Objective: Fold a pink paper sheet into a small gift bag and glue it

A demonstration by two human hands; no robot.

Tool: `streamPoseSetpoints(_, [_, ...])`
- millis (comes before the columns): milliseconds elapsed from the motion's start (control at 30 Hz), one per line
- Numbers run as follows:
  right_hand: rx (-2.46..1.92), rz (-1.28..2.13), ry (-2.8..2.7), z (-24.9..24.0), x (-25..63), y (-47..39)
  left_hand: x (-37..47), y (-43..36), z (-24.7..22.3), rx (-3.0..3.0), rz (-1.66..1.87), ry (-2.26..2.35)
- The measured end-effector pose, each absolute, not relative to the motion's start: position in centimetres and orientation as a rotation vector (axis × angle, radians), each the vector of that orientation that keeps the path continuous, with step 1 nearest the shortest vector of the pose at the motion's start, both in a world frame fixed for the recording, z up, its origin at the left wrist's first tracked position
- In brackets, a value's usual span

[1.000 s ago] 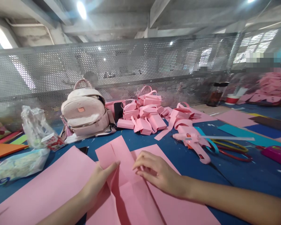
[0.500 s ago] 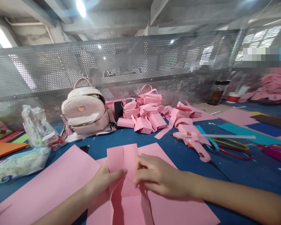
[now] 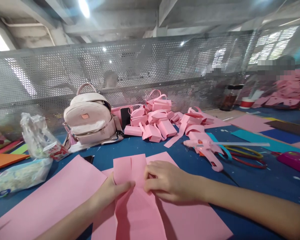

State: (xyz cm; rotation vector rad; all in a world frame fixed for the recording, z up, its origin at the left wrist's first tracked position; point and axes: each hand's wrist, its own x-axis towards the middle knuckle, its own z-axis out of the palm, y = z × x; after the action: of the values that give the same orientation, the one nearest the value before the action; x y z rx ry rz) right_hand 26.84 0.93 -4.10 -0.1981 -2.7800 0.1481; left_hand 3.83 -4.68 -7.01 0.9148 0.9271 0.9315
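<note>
The folded pink paper sheet (image 3: 141, 213) is located at the near centre of the work area, between the two hands and above a flat pink paper sheet (image 3: 192, 218). Its long axis runs near to far, with a slight lean; the longer portion extends from the grip toward the near edge of view, where its end is cut off, and a short, raised end with a narrow slit projects beyond the fingers on the far side. The left hand (image 3: 111, 190) grips the left edge, thumb across the facing surface and fingers behind, largely hidden. The right hand (image 3: 166, 181) is closed on the right edge, fingers curled; the thumb's exact contact cannot be told. The hands oppose each other across the width at about the same depth, both in contact, so neither is nearer to the sheet. A larger flat pink paper sheet (image 3: 52, 200) lies to the left on the blue tabletop (image 3: 105, 148). A pink plastic glue gun (image 3: 202, 146) lies to the far right, apart from the right hand, beside a heap of folded pink paper pieces (image 3: 156, 121) at the far centre.
</note>
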Motion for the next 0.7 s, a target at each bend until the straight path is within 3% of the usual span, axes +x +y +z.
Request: streamPoseSetpoints(700, [-0.174,0.24,-2.726,-3.8,26.8,0.7,3.3,-3.7,-6.1,1.219,0.84,1.215])
